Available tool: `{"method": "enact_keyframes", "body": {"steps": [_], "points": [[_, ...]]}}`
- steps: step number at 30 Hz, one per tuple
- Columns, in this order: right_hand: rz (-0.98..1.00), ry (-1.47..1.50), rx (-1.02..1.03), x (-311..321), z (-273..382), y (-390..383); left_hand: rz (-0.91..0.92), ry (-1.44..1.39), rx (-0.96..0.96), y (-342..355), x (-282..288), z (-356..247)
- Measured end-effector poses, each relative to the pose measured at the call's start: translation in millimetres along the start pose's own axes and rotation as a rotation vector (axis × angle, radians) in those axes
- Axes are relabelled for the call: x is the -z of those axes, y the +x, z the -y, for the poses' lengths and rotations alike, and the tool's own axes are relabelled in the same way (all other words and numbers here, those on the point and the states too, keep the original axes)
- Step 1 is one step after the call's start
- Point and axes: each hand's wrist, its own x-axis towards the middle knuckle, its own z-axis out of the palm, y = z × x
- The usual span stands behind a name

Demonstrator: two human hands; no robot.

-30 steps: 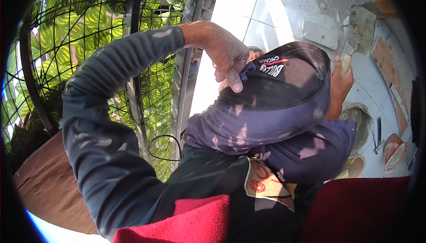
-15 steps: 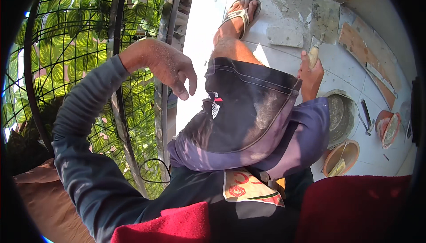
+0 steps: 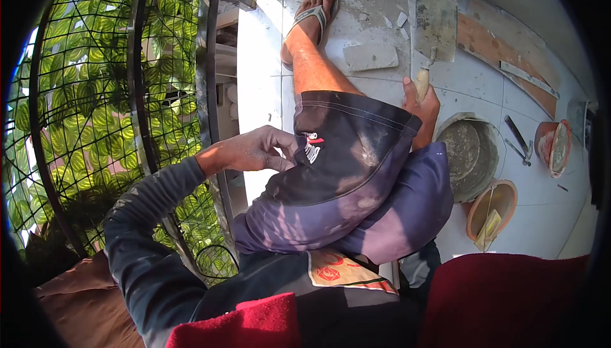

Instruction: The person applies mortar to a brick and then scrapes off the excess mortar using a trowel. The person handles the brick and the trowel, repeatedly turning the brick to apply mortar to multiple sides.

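Note:
My right hand (image 3: 425, 111) is closed round the wooden handle of a trowel (image 3: 435, 27), partly hidden behind my knee. The trowel's broad, cement-smeared blade points away from me, low over the tiled floor. On my left, the fingers and thumb of my left hand (image 3: 254, 149) pinch the side of my dark shorts (image 3: 340, 141), beside a small red-and-white mark. Dust coats the back of that hand. A flat, pale, cement-covered slab (image 3: 371, 57) lies on the floor left of the trowel.
Right of my knee stands a round tub (image 3: 470, 151) of grey mortar. Near it are an orange bucket (image 3: 492, 205), another small bucket (image 3: 552, 147) and a hammer-like tool (image 3: 520, 141). Boards (image 3: 490, 46) lie along the wall. A metal railing with mesh (image 3: 137, 74) runs at left.
My left hand has come down from the air onto the shorts and pinches the cloth. The trowel stays in my right hand; its blade appears more fully now. The whole view has shifted.

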Motion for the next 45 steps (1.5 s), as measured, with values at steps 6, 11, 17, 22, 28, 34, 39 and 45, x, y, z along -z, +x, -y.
{"method": "enact_keyframes", "body": {"steps": [6, 11, 17, 22, 28, 34, 39, 45], "points": [[-0.032, -0.05, 0.148, -5.1, -20.5, 9.8, 0.009, 0.009, -0.017, -13.7, 1.9, -3.3], [-0.025, -0.083, 0.11, -5.3, -4.0, 4.0, 0.024, 0.185, -0.017, -11.7, -4.5, -10.5], [-0.022, -0.131, 0.142, -1.3, -13.3, 1.7, -0.202, 0.164, -0.053, -17.3, 8.8, -4.3], [-0.028, -0.081, 0.141, 1.9, -5.9, -5.8, -0.099, 0.126, -0.073, -25.4, 12.7, -0.7], [-0.02, -0.081, 0.231, -1.4, -6.7, -4.8, -0.134, 0.408, -0.288, -26.2, 16.1, -10.2], [0.0, -0.057, 0.262, -1.3, -7.3, -5.4, -0.236, 0.477, -0.086, -30.0, 7.9, -18.0], [0.036, -0.074, 0.223, -2.4, -13.7, -4.1, -0.312, 0.109, -0.237, -20.3, -7.0, 7.6], [0.014, -0.115, 0.214, 2.8, -15.4, -2.9, -0.27, 0.041, -0.118, -21.7, -6.1, -20.2]]}}
